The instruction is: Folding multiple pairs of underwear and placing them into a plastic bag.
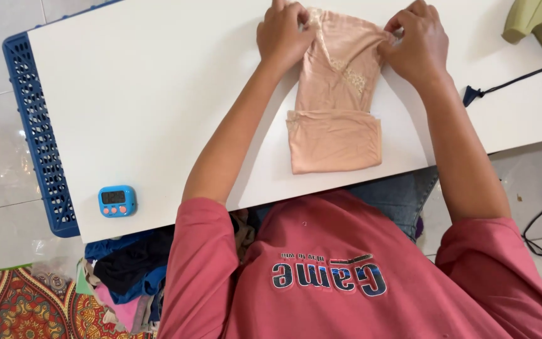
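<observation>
Peach-coloured and thin, the garment (pixel 337 107) lay on the white desk (pixel 158 107), directly in front of the person. Its near end was already turned up into a neat rectangular fold; the far end, with a lace-like trim (hard to make out in detail), was bunched and not yet flat. The left hand (pixel 282 34) was curled, pinching the cloth's upper left edge, and the right hand (pixel 416 41) gripped the upper right edge the same way. By my reading the folding was roughly midway, with the top portion left to bring down. A blue timer (pixel 117 201) sat near the desk's edge, well apart from the garment.
</observation>
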